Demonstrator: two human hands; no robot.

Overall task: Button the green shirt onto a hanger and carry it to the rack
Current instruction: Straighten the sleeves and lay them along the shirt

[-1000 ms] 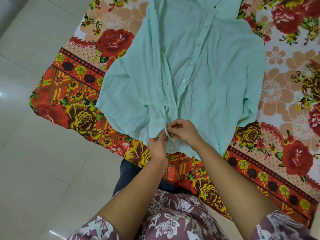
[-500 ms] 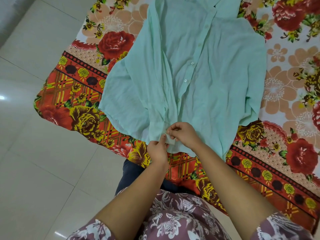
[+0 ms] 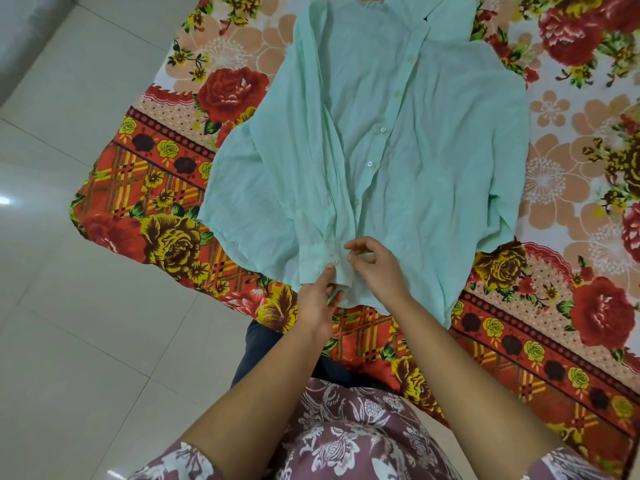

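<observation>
The pale green shirt [image 3: 398, 143] lies flat, front up, on a floral bedsheet [image 3: 162, 188], collar away from me. White buttons run down its placket, and the lowest button [image 3: 335, 260] sits near the hem. My left hand [image 3: 317, 301] pinches the hem just below that button. My right hand [image 3: 377, 266] hovers over the placket beside it, fingers curled and apart, holding nothing. No hanger shows clearly; only a small dark bit peeks out at the collar [image 3: 426, 17].
The bed's near edge runs diagonally in front of me. Pale floor tiles [image 3: 69, 306] lie to the left. My patterned top [image 3: 346, 438] fills the bottom of the view. No rack is in sight.
My right hand has let go of the placket and lifted slightly, fingers spreading. My left hand keeps its pinch on the hem. The view has shifted a little.
</observation>
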